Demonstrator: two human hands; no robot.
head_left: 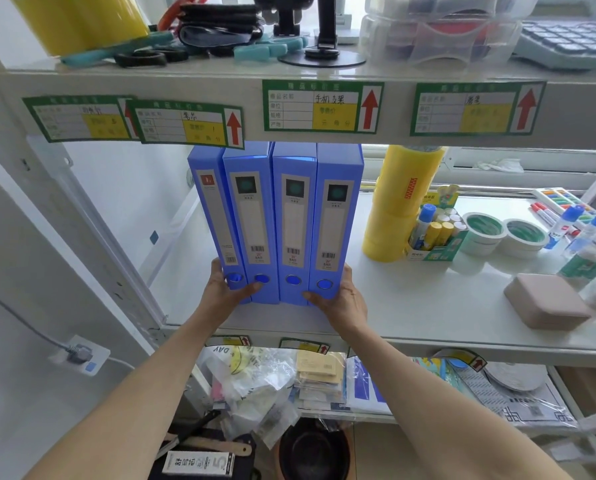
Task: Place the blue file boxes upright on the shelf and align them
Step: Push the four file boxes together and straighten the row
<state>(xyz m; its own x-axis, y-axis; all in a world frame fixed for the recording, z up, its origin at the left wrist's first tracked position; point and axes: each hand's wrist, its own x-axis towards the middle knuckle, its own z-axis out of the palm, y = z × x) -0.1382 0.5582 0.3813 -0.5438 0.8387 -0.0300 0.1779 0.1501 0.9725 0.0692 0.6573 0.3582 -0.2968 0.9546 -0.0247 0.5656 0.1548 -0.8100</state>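
Several blue file boxes (275, 220) stand upright side by side on the white middle shelf (428, 306), spines facing me, each with a grey label and a round finger hole near the bottom. The leftmost box (215, 216) is narrower and leans slightly. My left hand (222, 289) presses against the lower left side of the row, thumb on the front near the second box. On the other end, my right hand (341, 296) holds the lower right side of the rightmost box (334, 223), thumb across its bottom front. The row is squeezed between both hands.
A stack of yellow tape rolls (398, 206) stands just right of the boxes, then a box of glue sticks (435, 233), white tape rolls (504, 233), glue bottles (587, 230) and a pink box (545, 301). The upper shelf edge (289, 109) with green price labels hangs close above the boxes.
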